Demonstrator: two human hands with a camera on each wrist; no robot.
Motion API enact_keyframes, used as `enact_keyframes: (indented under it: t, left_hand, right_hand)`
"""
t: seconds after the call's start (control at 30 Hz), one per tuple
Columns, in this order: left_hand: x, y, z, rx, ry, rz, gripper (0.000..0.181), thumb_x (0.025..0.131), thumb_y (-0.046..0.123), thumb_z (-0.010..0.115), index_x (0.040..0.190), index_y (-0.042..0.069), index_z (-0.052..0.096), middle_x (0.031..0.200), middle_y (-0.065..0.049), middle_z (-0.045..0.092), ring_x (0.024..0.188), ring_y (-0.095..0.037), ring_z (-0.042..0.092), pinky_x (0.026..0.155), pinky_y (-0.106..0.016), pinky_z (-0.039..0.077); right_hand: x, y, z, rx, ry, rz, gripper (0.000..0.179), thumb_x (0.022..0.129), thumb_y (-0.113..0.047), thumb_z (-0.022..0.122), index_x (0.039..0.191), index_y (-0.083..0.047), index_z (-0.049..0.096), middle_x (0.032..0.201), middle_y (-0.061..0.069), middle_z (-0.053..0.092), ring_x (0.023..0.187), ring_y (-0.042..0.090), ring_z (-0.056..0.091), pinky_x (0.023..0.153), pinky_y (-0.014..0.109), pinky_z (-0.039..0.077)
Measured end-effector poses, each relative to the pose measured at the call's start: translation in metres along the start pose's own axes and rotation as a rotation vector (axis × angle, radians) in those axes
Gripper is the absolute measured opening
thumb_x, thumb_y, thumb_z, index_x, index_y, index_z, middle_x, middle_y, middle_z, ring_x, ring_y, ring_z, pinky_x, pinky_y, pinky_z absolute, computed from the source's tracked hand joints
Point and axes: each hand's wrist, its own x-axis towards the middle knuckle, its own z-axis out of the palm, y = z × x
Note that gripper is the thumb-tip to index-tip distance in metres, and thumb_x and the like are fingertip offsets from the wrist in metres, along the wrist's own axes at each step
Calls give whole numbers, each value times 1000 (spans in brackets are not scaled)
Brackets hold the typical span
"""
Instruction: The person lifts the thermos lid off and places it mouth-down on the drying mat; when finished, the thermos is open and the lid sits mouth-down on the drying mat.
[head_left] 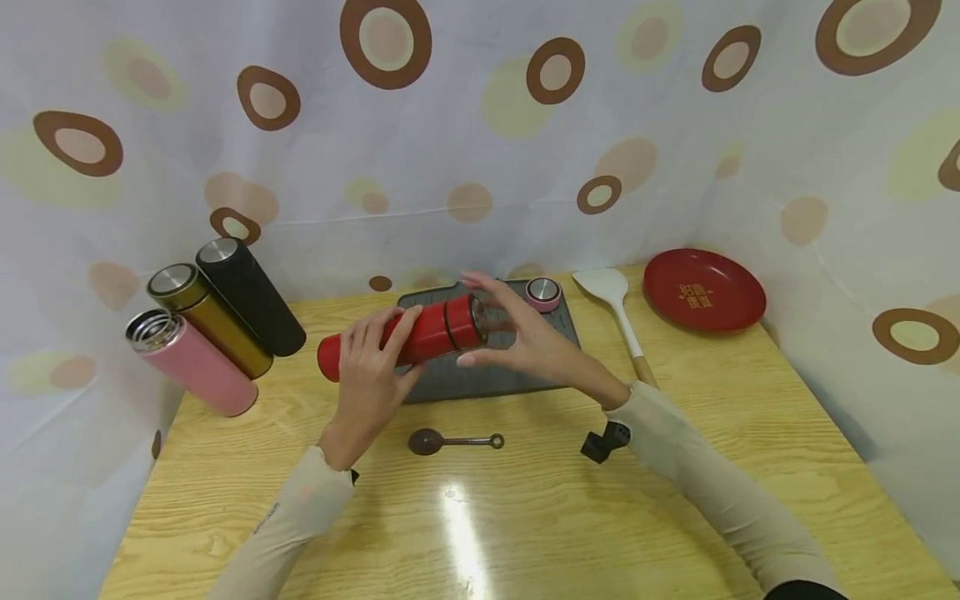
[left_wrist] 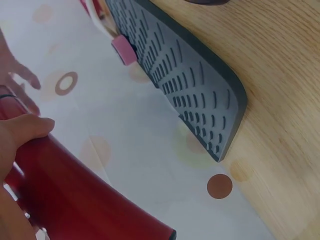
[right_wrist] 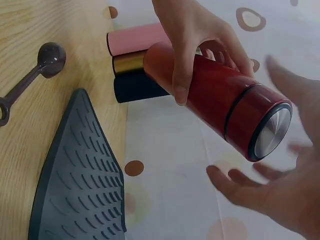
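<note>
A red thermos (head_left: pixel 427 333) is held tilted on its side above the grey ridged mat (head_left: pixel 465 379). My left hand (head_left: pixel 372 354) grips it round the lower body, fingers over the top. The thermos's lid (right_wrist: pixel 270 122), red with a steel end, points toward my right hand (head_left: pixel 528 337). That hand is spread, thumb and fingers apart around the lid end; in the right wrist view a gap shows between the fingers and the lid. A pink-rimmed steel lid (head_left: pixel 543 294) rests at the mat's back right corner.
At the left stand a pink flask (head_left: pixel 198 367) with its mouth uncovered, a gold flask (head_left: pixel 217 325) and a black flask (head_left: pixel 255 296). A dark spoon (head_left: pixel 427 442) lies before the mat. Right of it are a white spatula (head_left: pixel 611 292) and a red plate (head_left: pixel 705 292).
</note>
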Motion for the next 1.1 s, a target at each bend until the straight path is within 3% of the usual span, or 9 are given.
enact_keyframes:
  t: [0.1,0.17,0.37,0.5,0.6,0.7,0.83,0.97,1.1]
  left_hand:
    - [0,1,0,-14,5,-8,84,72,12,97,146,14,57,132,-22,60,118,-43,58,100,-63,47]
    - [0,1,0,-11,7,-6,85,70,11,97,145,14,57,131,-22,59,118,-43,58,99,-63,47]
    - [0,3,1,13,9,12,85,70,13,98,145,13,57,130,-21,59,117,-43,58,99,-62,48]
    - [-1,2,1,42,9,34,84,71,15,98,144,13,58,129,-21,60,117,-42,59,98,-62,48]
    - [-1,1,0,67,9,53,83,70,17,99,143,13,60,127,-21,62,116,-41,60,98,-61,49]
    - [-1,1,0,81,0,61,83,70,18,99,143,13,60,127,-21,63,116,-40,60,98,-61,49]
    - [-1,1,-1,76,-4,60,83,70,18,99,143,12,60,128,-21,64,116,-40,61,98,-61,49]
    - [-1,3,0,62,-3,57,84,70,16,99,144,12,60,128,-21,63,116,-41,61,97,-62,48]
    - [-2,5,0,60,-2,67,84,70,15,99,144,11,60,127,-21,62,116,-41,61,95,-62,49]
  right_hand:
    - [-1,-4,1,-28,74,62,92,94,-64,67,166,-26,26,159,9,44,136,34,56,100,54,56]
    - [-1,-7,2,-57,113,90,91,95,-71,59,166,-24,28,153,13,50,129,36,62,93,53,59]
    - [-2,-13,9,-72,119,210,73,103,-54,61,159,-15,38,130,19,68,80,26,77,65,43,63]
    - [-2,-15,10,40,78,287,60,103,-40,65,151,-9,47,121,18,70,63,28,74,64,45,64]
    - [-4,-13,7,55,37,212,54,101,-23,70,149,-7,50,129,18,65,78,28,76,71,42,64]
    - [-6,-8,3,-36,-25,39,56,96,-8,75,147,-7,52,142,16,58,109,26,71,83,39,63]
    - [-8,-4,2,-161,-78,-130,70,91,-6,81,152,-11,47,161,11,41,135,29,54,98,47,57]
    - [-7,-5,4,-193,-23,-78,92,94,-36,80,166,-19,24,169,8,27,148,32,40,109,56,48]
    - [-7,-8,5,-237,107,17,96,95,-71,59,167,-20,21,165,12,36,147,35,43,111,58,46]
